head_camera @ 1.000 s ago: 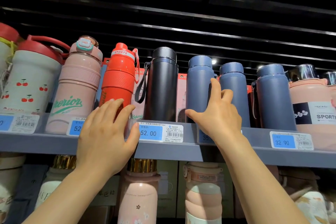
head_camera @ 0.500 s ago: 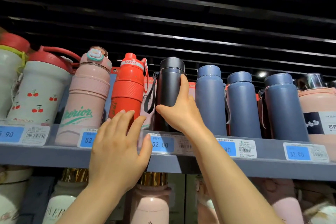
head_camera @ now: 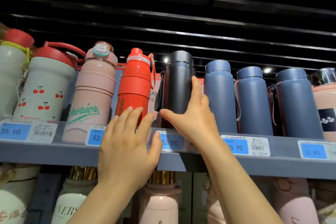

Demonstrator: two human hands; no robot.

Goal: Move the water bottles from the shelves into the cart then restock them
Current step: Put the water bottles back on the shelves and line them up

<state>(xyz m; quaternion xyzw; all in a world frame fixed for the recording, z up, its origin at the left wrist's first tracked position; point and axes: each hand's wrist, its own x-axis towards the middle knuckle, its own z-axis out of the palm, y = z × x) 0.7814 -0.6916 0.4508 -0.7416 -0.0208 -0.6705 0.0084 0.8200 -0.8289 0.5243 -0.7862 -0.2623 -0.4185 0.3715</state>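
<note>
A long grey shelf (head_camera: 54,152) runs across the view with a row of water bottles standing upright along it, price tags (head_camera: 244,146) fixed to its front lip. From the left stand a white bottle with cherries (head_camera: 43,92) and a red lid, a pink bottle (head_camera: 91,96) with green lettering, a red bottle (head_camera: 134,85) marked SPORTS, a black bottle (head_camera: 177,85), and three blue bottles (head_camera: 220,96) side by side, with a pink one cut off at the far right edge. Below the shelf, the tops of more bottles show, two with gold caps (head_camera: 161,176). The right hand (head_camera: 194,116) reaches up over the shelf lip and grips the black bottle low on its body, thumb across the front towards the left, fingers curled round the right side. The left hand (head_camera: 127,147) lies flat with straight, slightly spread fingers against the shelf front, fingertips touching the lower part of the red bottle, thumb resting on a blue price tag; it holds nothing. The black bottle stands between the red bottle and the first blue one.
</note>
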